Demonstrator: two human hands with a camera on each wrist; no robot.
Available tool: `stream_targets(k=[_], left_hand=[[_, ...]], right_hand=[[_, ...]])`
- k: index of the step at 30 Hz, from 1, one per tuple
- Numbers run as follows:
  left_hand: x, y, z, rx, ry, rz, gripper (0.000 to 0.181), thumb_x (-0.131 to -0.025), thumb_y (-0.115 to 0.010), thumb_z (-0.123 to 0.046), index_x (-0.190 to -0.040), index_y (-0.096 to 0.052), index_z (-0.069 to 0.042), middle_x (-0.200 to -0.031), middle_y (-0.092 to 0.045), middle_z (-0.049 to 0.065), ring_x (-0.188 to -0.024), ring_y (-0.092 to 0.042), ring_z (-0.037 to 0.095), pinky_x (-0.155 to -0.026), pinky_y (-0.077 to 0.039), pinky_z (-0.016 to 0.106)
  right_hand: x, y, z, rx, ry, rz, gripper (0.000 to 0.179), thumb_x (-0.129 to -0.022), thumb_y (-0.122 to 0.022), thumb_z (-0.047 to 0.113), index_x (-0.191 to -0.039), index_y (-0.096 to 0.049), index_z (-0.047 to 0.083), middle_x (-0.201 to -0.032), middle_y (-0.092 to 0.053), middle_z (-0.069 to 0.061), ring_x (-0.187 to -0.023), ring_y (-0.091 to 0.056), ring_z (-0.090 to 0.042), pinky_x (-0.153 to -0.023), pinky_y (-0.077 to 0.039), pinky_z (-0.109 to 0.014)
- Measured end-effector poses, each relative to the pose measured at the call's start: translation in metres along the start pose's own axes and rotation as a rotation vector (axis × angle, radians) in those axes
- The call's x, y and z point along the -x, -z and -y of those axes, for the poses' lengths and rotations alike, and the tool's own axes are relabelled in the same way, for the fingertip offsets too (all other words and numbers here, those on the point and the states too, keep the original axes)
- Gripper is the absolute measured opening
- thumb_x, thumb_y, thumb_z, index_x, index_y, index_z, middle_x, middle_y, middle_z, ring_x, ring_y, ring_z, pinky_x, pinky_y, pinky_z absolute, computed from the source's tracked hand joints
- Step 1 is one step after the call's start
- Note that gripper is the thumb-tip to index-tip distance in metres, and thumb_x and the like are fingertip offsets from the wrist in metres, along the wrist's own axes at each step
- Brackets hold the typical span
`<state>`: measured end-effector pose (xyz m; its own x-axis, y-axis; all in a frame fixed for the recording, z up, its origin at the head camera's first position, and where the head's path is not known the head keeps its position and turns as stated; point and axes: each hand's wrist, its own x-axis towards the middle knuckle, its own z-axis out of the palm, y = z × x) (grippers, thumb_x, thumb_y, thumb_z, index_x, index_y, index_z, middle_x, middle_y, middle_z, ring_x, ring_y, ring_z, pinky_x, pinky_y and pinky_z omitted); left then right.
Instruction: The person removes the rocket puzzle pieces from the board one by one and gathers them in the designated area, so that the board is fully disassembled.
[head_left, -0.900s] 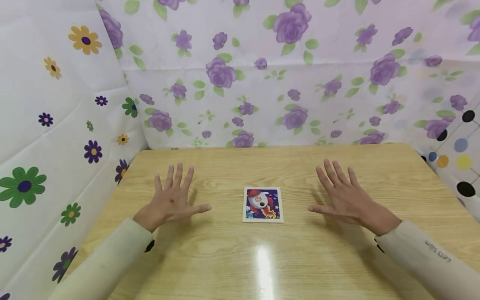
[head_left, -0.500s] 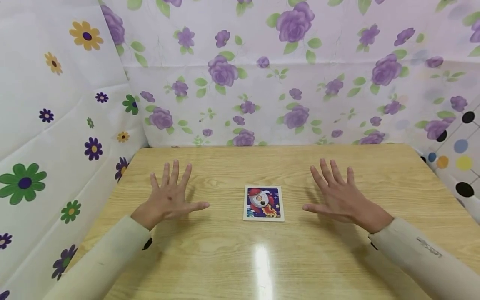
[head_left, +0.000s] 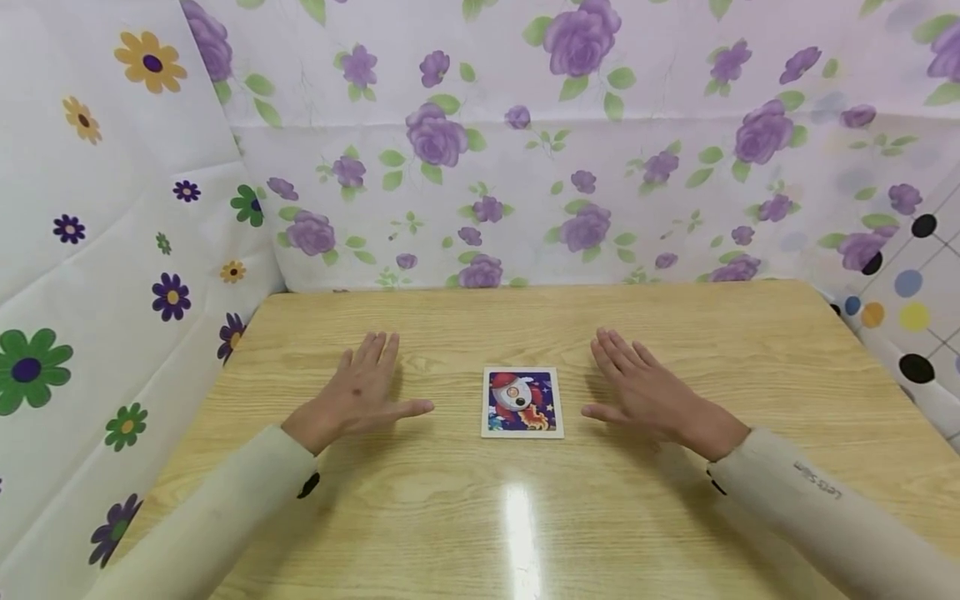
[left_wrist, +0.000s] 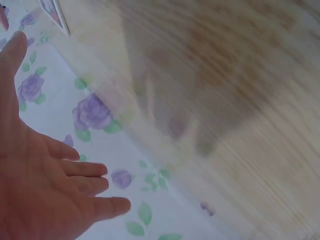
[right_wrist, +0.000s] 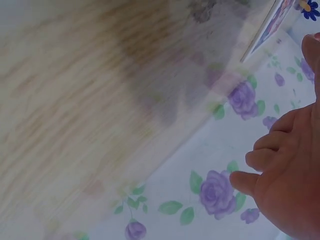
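A square picture puzzle (head_left: 521,402) with a white border and a rocket on a purple ground lies flat in the middle of the table. To its left is my left hand (head_left: 360,398), fingers straight and thumb pointing at the puzzle, holding nothing. My right hand (head_left: 647,393) is on the other side, a little closer to it, also with straight fingers and nothing in it. Both hands are apart from the puzzle. In the left wrist view the palm of the left hand (left_wrist: 45,185) shows; the right wrist view catches the right hand (right_wrist: 295,165) and a puzzle edge (right_wrist: 265,30).
The glossy wooden table (head_left: 420,517) reflects a bright light strip near its front. A purple-flowered cloth (head_left: 525,167) hangs behind the table's far edge. Another flowered cloth (head_left: 112,275) covers the left side, and a dotted one (head_left: 922,308) the right.
Both hands have moved inward toward the puzzle, and their spread fingers have drawn closer together. The puzzle stays on the table; the head view has shifted slightly.
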<state>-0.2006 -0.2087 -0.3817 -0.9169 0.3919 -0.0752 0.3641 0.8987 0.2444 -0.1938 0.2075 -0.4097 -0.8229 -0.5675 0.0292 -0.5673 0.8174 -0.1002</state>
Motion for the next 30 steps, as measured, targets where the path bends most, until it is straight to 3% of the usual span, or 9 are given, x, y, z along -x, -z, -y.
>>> stream_targets(k=[5, 11, 19, 24, 30], left_hand=[[-0.009, -0.007, -0.008, 0.072, -0.033, 0.009, 0.112, -0.088, -0.063, -0.065, -0.154, -0.014, 0.012, -0.159, -0.016, 0.032, -0.148, -0.014, 0.044, -0.116, -0.017, 0.058], [-0.018, -0.017, -0.02, 0.256, -0.002, 0.068, 0.101, -0.091, -0.067, -0.056, -0.155, -0.021, 0.007, -0.158, -0.023, 0.027, -0.145, -0.024, 0.043, -0.112, -0.028, 0.057], [-0.028, -0.027, -0.035, 0.302, -0.03, 0.046, 0.086, -0.09, -0.071, -0.049, -0.147, -0.04, 0.008, -0.143, -0.046, 0.021, -0.132, -0.045, 0.038, -0.106, -0.039, 0.052], [-0.034, -0.029, -0.043, 0.327, -0.027, 0.048, 0.082, -0.089, -0.074, -0.046, -0.143, -0.046, 0.008, -0.135, -0.052, 0.019, -0.124, -0.052, 0.032, -0.102, -0.045, 0.047], [-0.04, -0.033, -0.052, 0.427, -0.016, 0.078, 0.077, -0.086, -0.079, -0.038, -0.142, -0.049, 0.006, -0.129, -0.056, 0.017, -0.119, -0.055, 0.03, -0.098, -0.048, 0.043]], right_hand=[[-0.008, -0.003, 0.008, -0.054, 0.041, 0.019, 0.091, -0.099, -0.056, 0.051, -0.153, -0.019, -0.012, -0.16, -0.013, -0.03, -0.148, -0.013, -0.042, -0.116, -0.018, -0.056], [-0.019, -0.008, 0.019, -0.096, 0.102, 0.058, 0.082, -0.1, -0.06, 0.04, -0.15, -0.025, -0.015, -0.157, -0.019, -0.034, -0.144, -0.023, -0.046, -0.113, -0.027, -0.056], [-0.03, -0.012, 0.033, -0.113, 0.106, 0.128, 0.078, -0.101, -0.059, 0.039, -0.15, -0.028, -0.013, -0.159, -0.019, -0.03, -0.146, -0.022, -0.041, -0.114, -0.027, -0.05], [-0.035, -0.012, 0.041, -0.122, 0.101, 0.166, 0.078, -0.101, -0.059, 0.04, -0.15, -0.028, -0.012, -0.159, -0.018, -0.029, -0.147, -0.02, -0.04, -0.115, -0.026, -0.049], [-0.042, -0.012, 0.053, -0.132, 0.101, 0.209, 0.082, -0.1, -0.058, 0.046, -0.151, -0.027, -0.011, -0.16, -0.017, -0.028, -0.148, -0.019, -0.039, -0.115, -0.026, -0.049]])
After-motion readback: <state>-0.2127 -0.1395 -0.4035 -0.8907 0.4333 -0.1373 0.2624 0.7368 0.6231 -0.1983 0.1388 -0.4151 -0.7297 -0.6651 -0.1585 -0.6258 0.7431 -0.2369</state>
